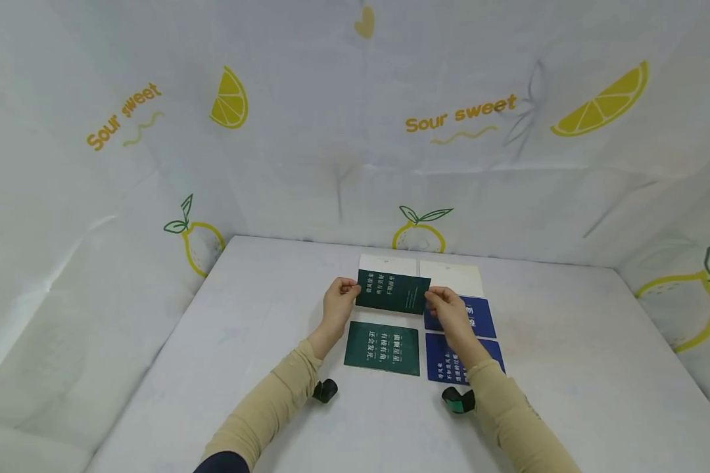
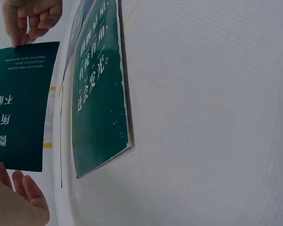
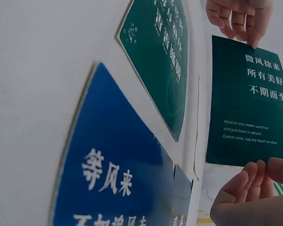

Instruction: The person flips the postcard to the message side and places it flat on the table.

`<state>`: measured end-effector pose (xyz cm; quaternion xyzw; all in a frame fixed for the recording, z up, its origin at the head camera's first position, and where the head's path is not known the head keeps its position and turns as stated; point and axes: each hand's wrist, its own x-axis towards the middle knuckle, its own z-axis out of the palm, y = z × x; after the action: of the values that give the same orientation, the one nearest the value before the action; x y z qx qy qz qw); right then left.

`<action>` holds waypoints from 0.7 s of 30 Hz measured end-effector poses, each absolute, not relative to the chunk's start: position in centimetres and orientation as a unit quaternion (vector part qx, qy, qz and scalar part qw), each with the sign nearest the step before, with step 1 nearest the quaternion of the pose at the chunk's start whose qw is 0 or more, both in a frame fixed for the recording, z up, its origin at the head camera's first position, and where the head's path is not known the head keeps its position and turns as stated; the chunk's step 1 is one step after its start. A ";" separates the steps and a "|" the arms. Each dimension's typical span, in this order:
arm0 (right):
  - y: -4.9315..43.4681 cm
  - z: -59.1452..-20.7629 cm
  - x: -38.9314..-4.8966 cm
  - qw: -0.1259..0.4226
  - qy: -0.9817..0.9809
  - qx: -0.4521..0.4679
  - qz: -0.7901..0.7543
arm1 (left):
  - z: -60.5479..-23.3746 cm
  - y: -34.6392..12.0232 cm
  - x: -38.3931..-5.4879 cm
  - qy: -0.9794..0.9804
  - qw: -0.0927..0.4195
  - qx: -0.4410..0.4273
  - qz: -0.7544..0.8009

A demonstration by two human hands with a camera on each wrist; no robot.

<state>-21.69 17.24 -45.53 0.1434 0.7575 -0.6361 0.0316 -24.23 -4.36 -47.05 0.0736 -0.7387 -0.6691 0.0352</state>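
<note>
Both hands hold a dark green card (image 1: 393,292) with white characters above the table, one at each short end. At its left end the left hand (image 1: 338,305) pinches it between thumb and fingers. The right hand (image 1: 451,315) pinches the right end, partly over a blue card (image 1: 480,318). In the right wrist view the held card (image 3: 247,103) stands tilted, its printed face showing. Below it on the table lies another green card (image 1: 382,348), seen close in the left wrist view. A second blue card (image 1: 439,362) lies under the right forearm.
Two pale cards, a left one (image 1: 387,263) and a right one (image 1: 452,277), lie at the back of the white table (image 1: 213,394). A white lemon-printed cloth (image 1: 307,164) hangs behind and around it. A small black object (image 1: 458,399) is at the right wrist.
</note>
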 end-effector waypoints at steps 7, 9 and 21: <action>17.4 -46.0 -22.0 0.028 0.750 0.134 -0.647 | -47.5 -4.8 -24.4 -0.731 0.028 0.074 -0.678; 17.4 -46.1 -22.0 0.028 0.747 0.131 -0.651 | -47.6 -4.9 -24.5 -0.730 0.031 0.074 -0.678; 17.7 -46.3 -22.1 0.042 0.767 0.129 -0.627 | -47.9 -5.9 -24.8 -0.739 0.016 0.064 -0.670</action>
<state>-22.06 17.67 -46.25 0.1294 0.7668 -0.6273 0.0422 -24.77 -5.87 -47.94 0.0644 -0.7392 -0.6703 0.0160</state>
